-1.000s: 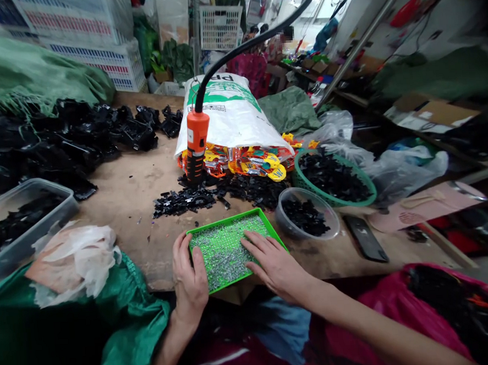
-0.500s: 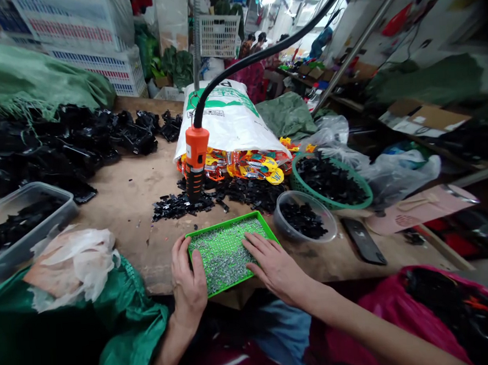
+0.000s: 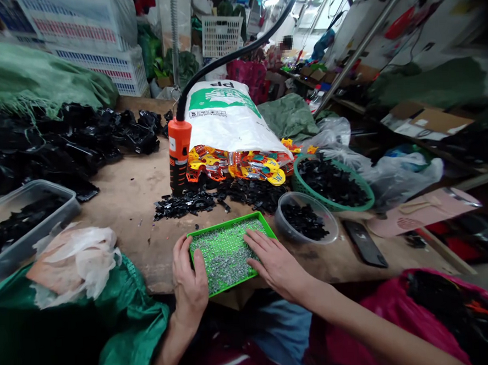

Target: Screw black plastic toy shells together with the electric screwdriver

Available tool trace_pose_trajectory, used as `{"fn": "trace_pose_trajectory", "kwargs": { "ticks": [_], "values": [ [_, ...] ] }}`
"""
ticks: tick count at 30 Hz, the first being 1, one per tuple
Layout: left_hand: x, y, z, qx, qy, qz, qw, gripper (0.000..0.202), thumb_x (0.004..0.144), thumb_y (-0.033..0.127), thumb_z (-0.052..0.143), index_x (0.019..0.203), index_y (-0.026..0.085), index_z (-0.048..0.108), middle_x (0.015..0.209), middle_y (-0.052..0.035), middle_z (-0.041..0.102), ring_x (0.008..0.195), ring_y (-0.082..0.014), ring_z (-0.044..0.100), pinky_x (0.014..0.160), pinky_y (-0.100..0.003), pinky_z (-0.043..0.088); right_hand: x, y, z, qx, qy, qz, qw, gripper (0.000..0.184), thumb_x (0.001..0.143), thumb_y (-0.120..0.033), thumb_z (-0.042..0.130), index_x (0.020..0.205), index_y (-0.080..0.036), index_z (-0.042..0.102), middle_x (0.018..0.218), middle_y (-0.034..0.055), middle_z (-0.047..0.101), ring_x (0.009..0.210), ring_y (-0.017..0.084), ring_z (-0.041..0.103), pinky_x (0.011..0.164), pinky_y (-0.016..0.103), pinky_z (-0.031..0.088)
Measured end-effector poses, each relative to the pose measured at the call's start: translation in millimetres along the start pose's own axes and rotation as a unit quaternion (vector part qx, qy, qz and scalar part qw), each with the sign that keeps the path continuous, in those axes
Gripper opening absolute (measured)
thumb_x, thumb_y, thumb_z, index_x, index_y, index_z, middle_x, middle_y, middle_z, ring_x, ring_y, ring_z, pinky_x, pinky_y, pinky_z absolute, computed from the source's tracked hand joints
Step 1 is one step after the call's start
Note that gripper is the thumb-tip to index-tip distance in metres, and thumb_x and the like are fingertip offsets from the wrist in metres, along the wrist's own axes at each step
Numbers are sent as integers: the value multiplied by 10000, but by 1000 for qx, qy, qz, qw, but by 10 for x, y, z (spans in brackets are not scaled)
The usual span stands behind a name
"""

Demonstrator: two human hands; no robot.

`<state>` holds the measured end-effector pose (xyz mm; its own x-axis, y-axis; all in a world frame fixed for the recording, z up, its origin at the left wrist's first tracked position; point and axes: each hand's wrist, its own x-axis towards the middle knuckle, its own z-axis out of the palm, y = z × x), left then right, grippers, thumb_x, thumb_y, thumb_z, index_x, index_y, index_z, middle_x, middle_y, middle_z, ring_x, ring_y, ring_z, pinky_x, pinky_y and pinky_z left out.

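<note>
A shallow bright green tray (image 3: pixel 225 219) with a perforated bottom lies at the table's front edge. Small silvery screws (image 3: pixel 229 265) are spread over it, thickest toward its near side. My left hand (image 3: pixel 190 274) grips the tray's left side, thumb over the rim and fingers along the outside. My right hand (image 3: pixel 276 260) lies over the tray's right part with fingers stretched out, fingertips on the screws. Whether screws sit under those fingers is hidden. Beyond the tray, an orange and black electric screwdriver (image 3: pixel 179 156) hangs from a spring and a black cable.
Behind the tray are loose black plastic parts (image 3: pixel 187 204) and a white sack (image 3: pixel 232 125) spilling orange and yellow pieces. A clear tub (image 3: pixel 286 232), a green basket (image 3: pixel 369 202) and a phone (image 3: pixel 363 243) stand right. A clear box (image 3: pixel 69 198) and green sack (image 3: pixel 148 304) are left.
The hanging screwdriver has swung to the left, its cable with it. Both hands keep nearly the same place on the tray.
</note>
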<state>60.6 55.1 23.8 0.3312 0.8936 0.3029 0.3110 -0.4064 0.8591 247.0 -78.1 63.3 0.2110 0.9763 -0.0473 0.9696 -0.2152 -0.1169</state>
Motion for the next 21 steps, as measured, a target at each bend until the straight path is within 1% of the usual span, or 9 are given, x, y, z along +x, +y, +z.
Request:
{"fn": "trace_pose_trajectory", "kwargs": {
  "ticks": [7,13,17,21],
  "values": [
    [-12,1,0,2,5,3,1000,354,974,329,388,1285,201,498,1366,-124,490,1296,-234,460,1108,-445,376,-26,-51,32,9,1,-12,1000,510,1009,-387,347,1486,-206,342,1557,81,347,1425,262,333,1115,493,381],
    [5,-12,10,3,-2,1,1000,356,975,331,389,1288,199,496,1385,-122,478,1309,-233,451,1116,-441,369,79,-21,15,23,-9,-8,1000,508,1012,-376,345,1481,-182,342,1578,89,299,1433,259,317,1127,489,365],
    [6,-11,14,-1,-1,1,1000,348,976,323,389,1281,196,498,1386,-123,475,1304,-229,452,1116,-440,370,155,5,2,36,-11,-14,999,514,1021,-382,309,1487,-166,325,1583,89,285,1445,249,292,1151,482,338],
    [7,-2,13,0,0,-3,1000,350,976,323,391,1283,193,496,1371,-124,483,1298,-228,455,1114,-438,372,167,-5,6,33,-13,-24,999,509,1020,-378,326,1490,-182,320,1580,78,292,1442,250,297,1151,498,338]
  ]
}}
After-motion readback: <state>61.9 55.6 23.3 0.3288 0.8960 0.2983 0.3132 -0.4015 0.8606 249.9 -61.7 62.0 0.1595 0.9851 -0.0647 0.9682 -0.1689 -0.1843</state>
